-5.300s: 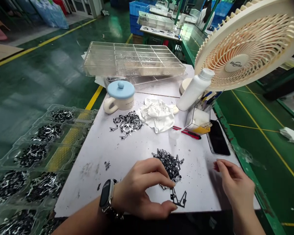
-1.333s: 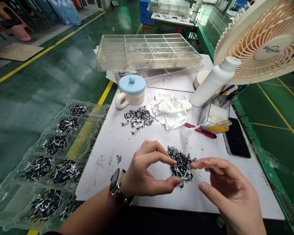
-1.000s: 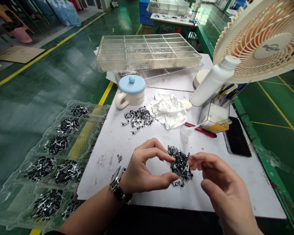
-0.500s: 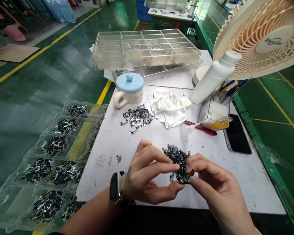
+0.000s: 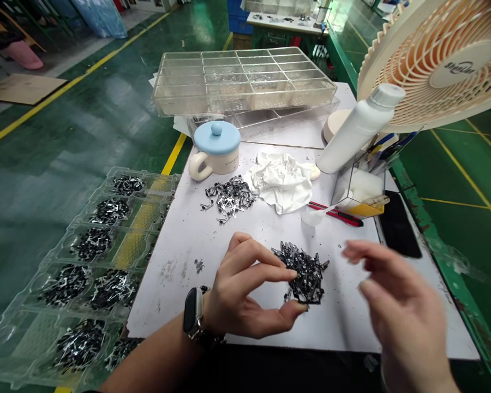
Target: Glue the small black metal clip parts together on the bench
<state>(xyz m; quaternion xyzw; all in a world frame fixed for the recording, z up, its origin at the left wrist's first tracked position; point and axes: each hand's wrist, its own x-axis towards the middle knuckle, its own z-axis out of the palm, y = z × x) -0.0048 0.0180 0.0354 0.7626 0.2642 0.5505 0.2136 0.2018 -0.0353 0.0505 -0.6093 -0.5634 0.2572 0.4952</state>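
Over the near pile of small black and silver parts (image 5: 300,265), my left hand (image 5: 245,295), with a watch on its wrist, is curled in a loose pinch. At its thumb tip shows a thin dark part (image 5: 317,302), seemingly held there; it merges with the pile behind, so its exact shape and the grip are unclear. My right hand (image 5: 401,300) is off to the right of the pile, blurred by motion, thumb and fingers apart with nothing seen between them.
A second pile of parts (image 5: 231,197) lies by a blue-lidded mug (image 5: 216,147) and white cloth (image 5: 280,183). Rightward are a red-black tool (image 5: 343,217), white bottle (image 5: 360,128), phone (image 5: 399,229) and fan (image 5: 429,71). Clear compartment trays stand behind (image 5: 245,90) and at left (image 5: 123,234).
My right hand has let go beside the left fingertips and moved right, opening. My left hand has stayed almost in place. More of the near pile now shows.
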